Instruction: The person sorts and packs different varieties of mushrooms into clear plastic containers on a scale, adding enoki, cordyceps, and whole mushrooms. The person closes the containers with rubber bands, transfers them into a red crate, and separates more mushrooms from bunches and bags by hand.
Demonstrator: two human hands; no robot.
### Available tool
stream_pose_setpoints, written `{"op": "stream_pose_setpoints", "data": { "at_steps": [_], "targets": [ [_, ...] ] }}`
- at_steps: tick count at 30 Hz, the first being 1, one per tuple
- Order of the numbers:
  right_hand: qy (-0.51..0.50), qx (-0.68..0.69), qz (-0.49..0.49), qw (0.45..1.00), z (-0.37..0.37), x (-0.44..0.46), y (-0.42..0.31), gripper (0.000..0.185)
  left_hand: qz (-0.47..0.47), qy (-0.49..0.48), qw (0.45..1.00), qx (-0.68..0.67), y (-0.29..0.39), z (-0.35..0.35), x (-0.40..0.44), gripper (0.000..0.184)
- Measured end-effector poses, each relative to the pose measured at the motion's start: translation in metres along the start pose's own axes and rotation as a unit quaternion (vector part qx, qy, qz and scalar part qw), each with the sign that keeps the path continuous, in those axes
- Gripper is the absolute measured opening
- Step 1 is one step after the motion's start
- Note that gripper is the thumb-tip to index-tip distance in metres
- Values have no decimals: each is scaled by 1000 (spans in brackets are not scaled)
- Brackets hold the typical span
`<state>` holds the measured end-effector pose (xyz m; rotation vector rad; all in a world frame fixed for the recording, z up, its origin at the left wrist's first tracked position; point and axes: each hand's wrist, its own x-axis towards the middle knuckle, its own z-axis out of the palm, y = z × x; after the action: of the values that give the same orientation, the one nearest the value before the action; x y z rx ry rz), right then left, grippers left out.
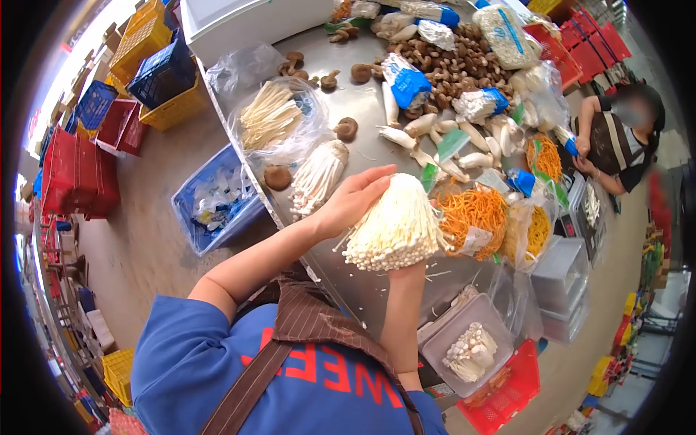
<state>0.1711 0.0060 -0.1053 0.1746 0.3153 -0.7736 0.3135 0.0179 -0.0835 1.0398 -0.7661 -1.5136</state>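
Note:
A large bunch of white enoki mushrooms (397, 225) is held over the metal table, caps toward me. My left hand (359, 201) lies along its left side, fingers stretched over the stem end. My right hand goes under the bunch; only its wrist (406, 284) shows, and the fingers are hidden. Just left of my left hand lies another white mushroom bunch (319, 174). To the right of the held bunch is a heap of orange, thread-like mushrooms (475, 217). King oyster mushrooms (475, 138) lie beyond it.
Brown shiitake mushrooms (449, 65) are piled at the back. A bag of pale enoki (272, 116) sits by the left edge. Below that edge stands a blue bin (217, 206). A plastic tub (435, 341) holds white mushrooms near my right arm. Another person (616, 138) works at right.

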Motion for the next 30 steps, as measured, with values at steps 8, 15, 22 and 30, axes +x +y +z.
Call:
{"op": "stream_pose_setpoints", "data": {
  "at_steps": [8,15,22,30],
  "targets": [
    [61,-222,-153,961,49,82,60,65,-72,-41,968,235,85,-94,-8,38],
    [126,-306,-57,942,82,162,91,61,-102,26,991,80,109,-188,29,32],
    [162,-350,66,920,108,184,100,64,-218,-81,972,18,146,-268,54,23],
    [83,-147,77,983,81,171,66,71,-83,-47,968,230,191,-325,52,20]
  ]
}}
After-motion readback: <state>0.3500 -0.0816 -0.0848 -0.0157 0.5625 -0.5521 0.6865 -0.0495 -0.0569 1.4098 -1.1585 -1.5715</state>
